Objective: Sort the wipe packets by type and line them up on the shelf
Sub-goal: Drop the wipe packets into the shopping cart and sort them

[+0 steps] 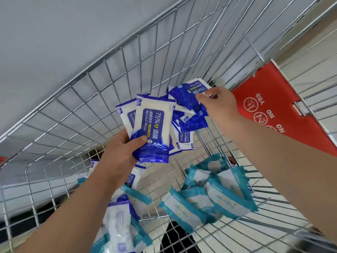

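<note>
Nearest the lens, the left forearm point(73, 207) rises from the lower left corner over a wire trolley point(91, 99), and beneath it lie a few teal-edged packets point(218, 196), most of which are heaped loose on the mesh floor further right. The left hand point(120, 152) clasps a fan of blue alcohol-wipe packets point(151, 128) by its lower end, thumb pressed across the front packet. The fan's long axis runs up and away from the palm. Moving right, we find the right hand point(218, 106) pinching a single blue packet point(186, 95) between thumb and fingers. This packet sits just above and to the right of the fan's top edge and lies at an angle to it. More blue packets overlap between the two hands, and we cannot tell which hand bears each of them. We judge the step in hand to be gathering one type. The coming move would carry the single packet down and leftward onto the fan, turning it until the long axes agree, and the right hand is the nearer one. At far right a red flap point(273, 106) is folded against the trolley. We cannot identify the shelf here.
</note>
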Action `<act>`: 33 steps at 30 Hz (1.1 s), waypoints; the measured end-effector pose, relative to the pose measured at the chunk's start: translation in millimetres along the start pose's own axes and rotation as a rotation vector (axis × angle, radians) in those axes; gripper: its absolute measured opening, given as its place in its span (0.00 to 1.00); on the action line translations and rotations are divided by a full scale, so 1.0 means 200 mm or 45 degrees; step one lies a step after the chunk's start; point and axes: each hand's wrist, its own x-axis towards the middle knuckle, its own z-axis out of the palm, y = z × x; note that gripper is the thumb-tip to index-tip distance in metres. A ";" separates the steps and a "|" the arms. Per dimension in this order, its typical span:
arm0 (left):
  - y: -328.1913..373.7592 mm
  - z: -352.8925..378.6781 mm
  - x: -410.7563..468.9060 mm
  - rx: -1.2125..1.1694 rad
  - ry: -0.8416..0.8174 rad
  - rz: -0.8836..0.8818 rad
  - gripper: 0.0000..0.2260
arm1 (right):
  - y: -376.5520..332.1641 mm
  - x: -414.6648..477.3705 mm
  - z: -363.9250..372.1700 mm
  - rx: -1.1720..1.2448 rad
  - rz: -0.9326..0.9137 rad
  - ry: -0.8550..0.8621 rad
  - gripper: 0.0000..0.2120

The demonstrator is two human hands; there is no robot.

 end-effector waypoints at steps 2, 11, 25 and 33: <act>0.05 0.05 -0.02 -0.066 -0.087 0.007 0.13 | -0.02 -0.06 -0.04 -0.062 -0.111 0.021 0.14; 0.21 0.37 0.14 0.531 -0.184 0.188 0.16 | -0.13 -0.10 -0.26 0.615 0.339 -0.697 0.09; 0.15 0.51 0.36 0.889 0.061 0.460 0.17 | -0.01 0.09 -0.08 1.037 0.689 -0.044 0.08; 0.13 0.44 0.36 0.910 0.025 0.421 0.12 | -0.02 0.11 -0.08 0.479 0.651 -0.073 0.24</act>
